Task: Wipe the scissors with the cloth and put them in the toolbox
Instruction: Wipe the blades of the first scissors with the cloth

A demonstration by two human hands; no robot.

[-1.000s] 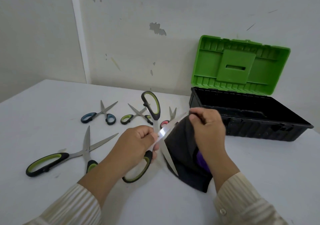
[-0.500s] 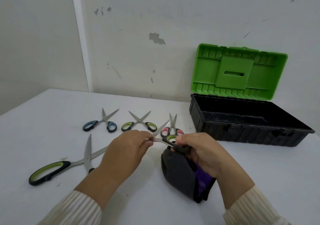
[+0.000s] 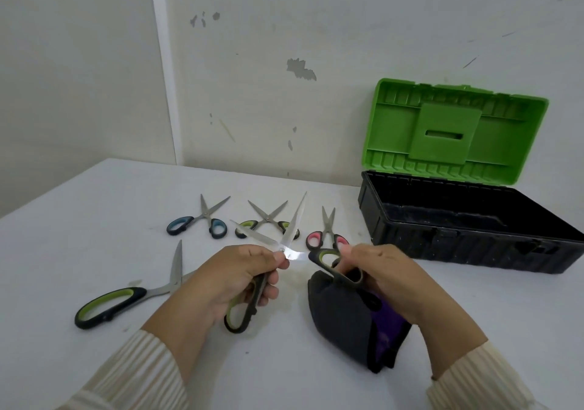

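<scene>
Desk top, white and flat, runs back to a scuffed pale wall, its left edge slanting off at the frame's side. A black plastic toolbox stands at the right rear against that wall, its green lid raised upright and its mouth uncovered. A bare strip of desk separates the box from the person's hands.

The left hand is curled round one handle loop of the black-and-green-handled steel scissors, held near the desk's middle. The right hand grips the other loop, so the blades spread wide and point away toward the wall.

A dark grey cloth with a purple patch is bunched under the right hand, its lower end on the desk; whether the fingers hold it cannot be told.

Beyond the blades lie three small pairs in a row: a blue-handled pair, a green-handled pair and a pink-handled pair. A second large black-and-green pair lies open at the left, partly behind the left wrist.
</scene>
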